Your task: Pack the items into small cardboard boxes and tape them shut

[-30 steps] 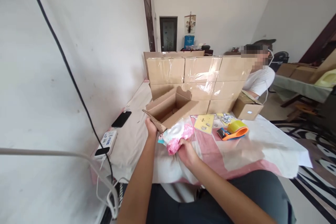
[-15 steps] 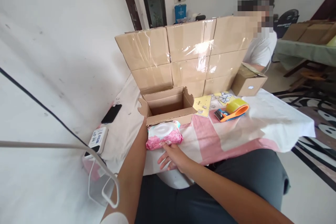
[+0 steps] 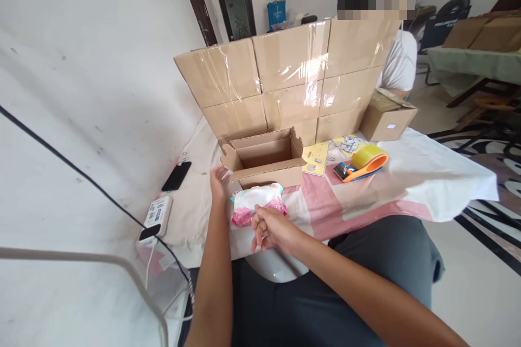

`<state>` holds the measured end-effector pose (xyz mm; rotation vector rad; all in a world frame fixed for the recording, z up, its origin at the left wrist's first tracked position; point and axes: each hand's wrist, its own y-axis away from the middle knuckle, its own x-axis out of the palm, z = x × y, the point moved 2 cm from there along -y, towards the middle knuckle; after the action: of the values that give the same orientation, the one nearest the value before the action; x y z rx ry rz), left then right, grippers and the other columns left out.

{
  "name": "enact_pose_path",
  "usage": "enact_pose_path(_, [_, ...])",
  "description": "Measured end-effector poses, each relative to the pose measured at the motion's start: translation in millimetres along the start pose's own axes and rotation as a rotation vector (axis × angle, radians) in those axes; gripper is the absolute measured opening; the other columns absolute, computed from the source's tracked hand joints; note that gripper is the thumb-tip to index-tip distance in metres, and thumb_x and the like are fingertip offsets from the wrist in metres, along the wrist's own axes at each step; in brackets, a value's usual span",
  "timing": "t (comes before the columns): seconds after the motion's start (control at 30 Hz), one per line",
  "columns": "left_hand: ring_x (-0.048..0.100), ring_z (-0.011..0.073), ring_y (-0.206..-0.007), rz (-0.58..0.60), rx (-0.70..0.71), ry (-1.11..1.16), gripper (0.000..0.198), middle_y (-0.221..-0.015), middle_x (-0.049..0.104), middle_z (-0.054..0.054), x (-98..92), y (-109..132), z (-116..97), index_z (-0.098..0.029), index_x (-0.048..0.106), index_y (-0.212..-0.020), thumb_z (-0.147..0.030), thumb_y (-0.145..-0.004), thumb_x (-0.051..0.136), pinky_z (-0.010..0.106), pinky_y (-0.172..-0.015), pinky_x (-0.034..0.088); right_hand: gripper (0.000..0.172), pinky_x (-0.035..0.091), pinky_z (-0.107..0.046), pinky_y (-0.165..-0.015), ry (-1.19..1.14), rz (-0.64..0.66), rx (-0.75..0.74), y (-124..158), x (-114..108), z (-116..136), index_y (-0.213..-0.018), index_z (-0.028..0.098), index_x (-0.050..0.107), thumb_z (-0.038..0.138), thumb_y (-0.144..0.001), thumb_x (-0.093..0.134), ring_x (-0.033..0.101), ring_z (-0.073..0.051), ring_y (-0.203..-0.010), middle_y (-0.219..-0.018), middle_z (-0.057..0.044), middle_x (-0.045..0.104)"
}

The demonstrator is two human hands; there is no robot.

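Note:
A small open cardboard box [image 3: 268, 173] sits on the cloth-covered table, its inside bare where it shows. My left hand [image 3: 220, 180] is at the box's left end, fingers apart; whether they touch the cardboard I cannot tell. In front of the box lies a pink and white pack of wet wipes [image 3: 257, 198]. Over the pack's near edge hovers my right hand [image 3: 271, 227], with loosely spread fingers and nothing held.
A taped cardboard panel [image 3: 288, 78] stands behind the box. To the right are a tape dispenser [image 3: 361, 164], yellow cards [image 3: 316, 158] and a closed carton [image 3: 388, 116]. A phone [image 3: 176, 175] and power strip [image 3: 157, 217] lie left. A person [image 3: 401, 59] sits beyond the panel.
My left hand has come into sight at the box's left end, where the flap covered it before. The box is turned slightly. My right hand has lifted a little off the pack's front.

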<state>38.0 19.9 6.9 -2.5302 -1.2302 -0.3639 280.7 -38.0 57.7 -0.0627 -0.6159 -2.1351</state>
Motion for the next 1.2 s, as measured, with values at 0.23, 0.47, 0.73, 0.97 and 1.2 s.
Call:
enact_pose_path(0.23, [0.062,0.0273,-0.123,0.095,0.128,-0.259,0.055,-0.127,0.067,0.013,-40.4,98,2,-0.017,0.063,-0.122,-0.060,-0.096,0.041,0.041,-0.104,0.049,0.035,0.046,-0.050,-0.104,0.756,-0.481,-0.778,23,-53,31,-0.110,0.019,0.061,0.033,-0.079,0.068,0.056,-0.031,-0.118,-0.114,-0.013,0.064])
enact_pose_path(0.47, [0.045,0.0314,-0.141,0.288,0.220,-0.518,0.058,-0.148,0.051,0.017,-21.3,124,-9,-0.014,0.053,-0.140,-0.054,-0.099,0.047,0.045,-0.120,0.033,0.114,0.028,-0.060,-0.121,1.071,-0.317,-0.694,-14,-94,-5,-0.162,0.016,0.016,0.039,-0.072,0.081,0.026,-0.039,-0.151,-0.161,-0.022,0.031])
enact_pose_path(0.73, [0.044,0.0334,-0.139,0.536,0.405,-0.771,0.071,-0.145,0.049,0.017,-23.2,131,-37,-0.019,0.048,-0.145,-0.056,-0.087,0.065,0.053,-0.120,0.032,0.110,0.034,-0.052,-0.119,0.894,-0.304,-0.760,-31,-88,-16,-0.159,0.014,0.025,0.045,-0.071,0.084,0.034,-0.037,-0.146,-0.149,-0.022,0.039])
enact_pose_path(0.97, [0.050,0.0308,-0.132,0.561,0.467,-0.892,0.059,-0.137,0.058,0.012,-10.4,134,-48,-0.025,0.055,-0.140,-0.043,-0.087,0.071,0.052,-0.115,0.040,0.091,0.038,-0.049,-0.116,0.797,-0.273,-0.826,-25,-80,-10,-0.148,0.018,0.035,0.033,-0.072,0.082,0.042,-0.032,-0.140,-0.142,-0.018,0.041])
enact_pose_path(1.2, [0.052,0.0285,-0.129,0.516,0.381,-0.778,0.061,-0.134,0.058,0.011,-7.3,137,-45,-0.026,0.059,-0.139,-0.037,-0.081,0.077,0.049,-0.114,0.042,0.092,0.038,-0.049,-0.115,0.761,-0.238,-0.860,-26,-82,-12,-0.147,0.019,0.039,0.035,-0.069,0.085,0.043,-0.032,-0.136,-0.137,-0.015,0.042])
